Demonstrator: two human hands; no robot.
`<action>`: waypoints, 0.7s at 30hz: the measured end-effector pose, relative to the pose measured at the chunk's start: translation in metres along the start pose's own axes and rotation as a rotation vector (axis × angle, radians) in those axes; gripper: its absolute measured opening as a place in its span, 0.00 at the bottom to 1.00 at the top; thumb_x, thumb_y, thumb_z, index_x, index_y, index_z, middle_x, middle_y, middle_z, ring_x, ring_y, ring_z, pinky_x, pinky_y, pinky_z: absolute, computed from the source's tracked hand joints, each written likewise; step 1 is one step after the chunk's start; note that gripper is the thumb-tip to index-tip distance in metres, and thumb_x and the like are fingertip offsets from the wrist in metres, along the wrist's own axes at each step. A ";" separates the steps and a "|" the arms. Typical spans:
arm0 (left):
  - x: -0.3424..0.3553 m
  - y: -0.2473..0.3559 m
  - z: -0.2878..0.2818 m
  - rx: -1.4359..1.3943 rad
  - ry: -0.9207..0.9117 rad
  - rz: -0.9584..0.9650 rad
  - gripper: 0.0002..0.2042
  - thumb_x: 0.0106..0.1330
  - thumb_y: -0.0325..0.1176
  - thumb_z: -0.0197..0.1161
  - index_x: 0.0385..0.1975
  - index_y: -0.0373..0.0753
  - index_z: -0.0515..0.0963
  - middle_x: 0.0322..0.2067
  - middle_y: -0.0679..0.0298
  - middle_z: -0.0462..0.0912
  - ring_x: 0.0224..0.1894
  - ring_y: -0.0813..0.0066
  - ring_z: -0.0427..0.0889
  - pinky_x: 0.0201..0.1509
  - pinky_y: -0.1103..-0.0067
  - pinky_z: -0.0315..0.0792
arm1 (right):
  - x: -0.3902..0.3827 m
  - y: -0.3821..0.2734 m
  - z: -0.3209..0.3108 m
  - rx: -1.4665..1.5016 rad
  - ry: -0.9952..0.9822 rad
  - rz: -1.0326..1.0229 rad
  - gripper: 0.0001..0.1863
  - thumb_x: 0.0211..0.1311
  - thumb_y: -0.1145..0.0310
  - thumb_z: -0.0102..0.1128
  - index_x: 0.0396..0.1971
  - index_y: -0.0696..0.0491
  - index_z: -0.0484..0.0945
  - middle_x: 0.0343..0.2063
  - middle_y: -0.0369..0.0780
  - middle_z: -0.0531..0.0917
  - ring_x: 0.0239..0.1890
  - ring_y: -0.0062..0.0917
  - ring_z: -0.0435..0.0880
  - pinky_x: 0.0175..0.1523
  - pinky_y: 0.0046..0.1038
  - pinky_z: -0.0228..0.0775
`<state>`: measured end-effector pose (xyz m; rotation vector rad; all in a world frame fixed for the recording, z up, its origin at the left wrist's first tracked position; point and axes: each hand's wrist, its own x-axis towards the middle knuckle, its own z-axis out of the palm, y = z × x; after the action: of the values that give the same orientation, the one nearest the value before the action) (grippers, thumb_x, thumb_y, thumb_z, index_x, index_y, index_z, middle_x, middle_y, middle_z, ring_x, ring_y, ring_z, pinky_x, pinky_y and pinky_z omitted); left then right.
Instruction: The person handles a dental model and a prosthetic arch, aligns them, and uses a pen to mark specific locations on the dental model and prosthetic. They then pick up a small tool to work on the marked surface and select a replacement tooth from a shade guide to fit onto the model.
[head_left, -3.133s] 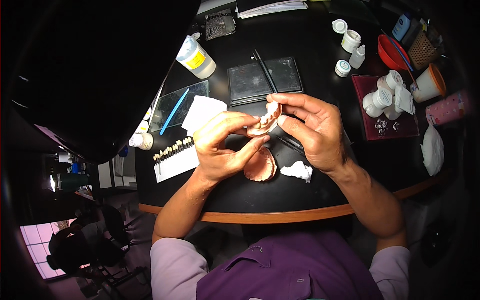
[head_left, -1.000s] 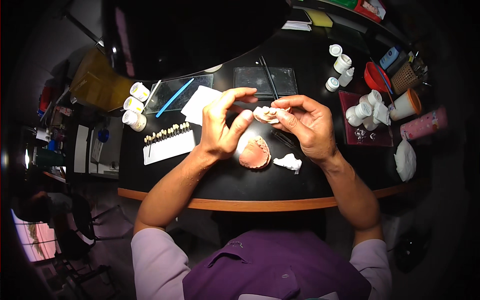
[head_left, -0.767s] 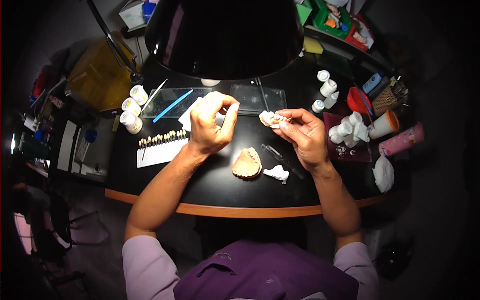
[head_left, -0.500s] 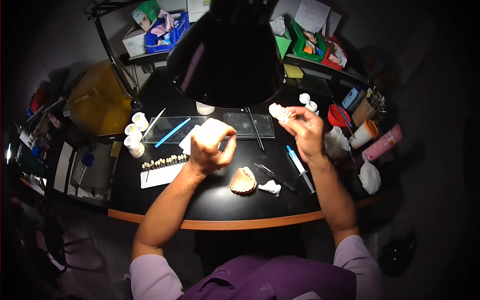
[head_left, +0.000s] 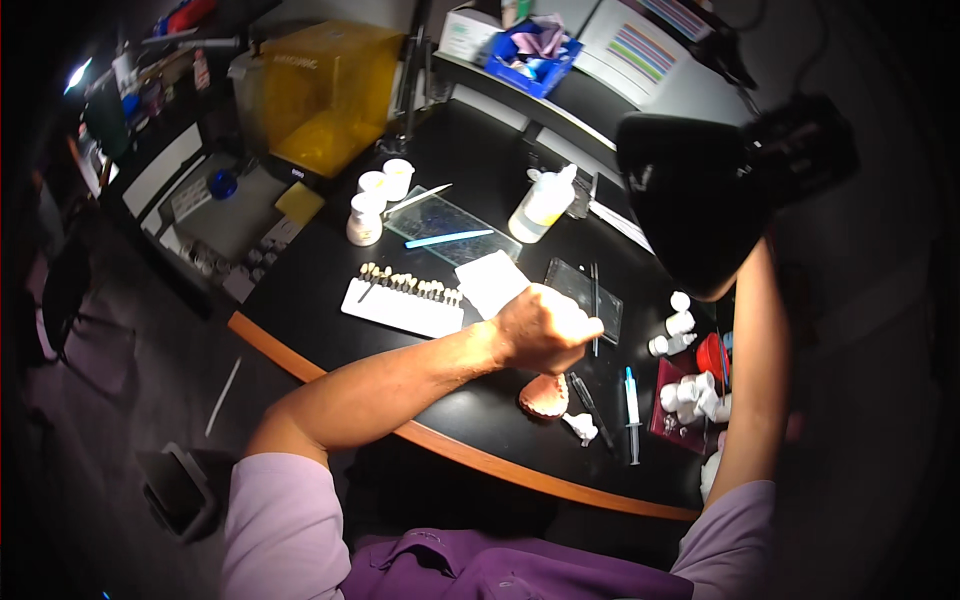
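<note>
My left hand (head_left: pixel 548 330) is closed in a fist above the middle of the black bench. Whatever its fingers hold is hidden. Just below it sits a pinkish dental cast (head_left: pixel 545 398), beside a small white crumpled piece (head_left: pixel 581 429) and a black pen-like tool (head_left: pixel 590 402). My right arm reaches up to the black lamp shade (head_left: pixel 690 205), which covers most of my right hand (head_left: pixel 745 274); its fingers cannot be seen. Left of my left hand lie a white paper pad (head_left: pixel 493 284) and a tooth shade guide (head_left: pixel 400 310) with several tooth-coloured tabs.
A blue-tipped syringe (head_left: pixel 632 418) lies right of the cast. Behind are a dark slab (head_left: pixel 570 283), a glass plate (head_left: pixel 430 225) with a blue stick (head_left: pixel 450 239), a bottle (head_left: pixel 540 212) and white jars (head_left: pixel 365 225). Cotton rolls (head_left: pixel 690 395) fill a tray near my right arm.
The view has swung left, putting the lamp at the right. My right hand, earlier holding a pale dental cast, has gone up behind the lamp shade; that cast is out of sight.
</note>
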<state>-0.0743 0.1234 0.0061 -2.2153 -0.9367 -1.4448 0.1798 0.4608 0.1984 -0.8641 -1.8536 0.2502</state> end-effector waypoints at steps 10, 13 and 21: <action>-0.006 0.005 0.009 -0.083 0.043 0.012 0.06 0.51 0.30 0.67 0.22 0.43 0.74 0.14 0.67 0.75 0.18 0.69 0.80 0.21 0.71 0.75 | 0.004 -0.011 0.001 -0.285 -0.085 -0.014 0.05 0.62 0.76 0.67 0.36 0.59 0.88 0.32 0.39 0.91 0.36 0.23 0.89 0.42 0.27 0.77; -0.003 0.005 0.009 -0.095 0.027 0.015 0.06 0.51 0.30 0.67 0.22 0.43 0.74 0.14 0.67 0.75 0.18 0.69 0.81 0.21 0.71 0.75 | 0.001 -0.010 -0.009 -0.343 -0.090 -0.028 0.05 0.62 0.75 0.67 0.36 0.59 0.88 0.31 0.39 0.91 0.36 0.24 0.89 0.41 0.27 0.77; -0.007 0.005 0.007 -0.083 -0.007 0.001 0.06 0.48 0.30 0.66 0.23 0.44 0.75 0.14 0.65 0.79 0.19 0.65 0.83 0.22 0.70 0.76 | -0.003 -0.022 -0.013 -0.515 -0.127 -0.097 0.04 0.62 0.75 0.67 0.34 0.58 0.88 0.30 0.39 0.91 0.35 0.24 0.88 0.40 0.27 0.76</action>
<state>-0.0681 0.1214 -0.0032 -2.2811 -0.8931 -1.5023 0.1821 0.4401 0.2138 -1.1181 -2.1112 -0.2524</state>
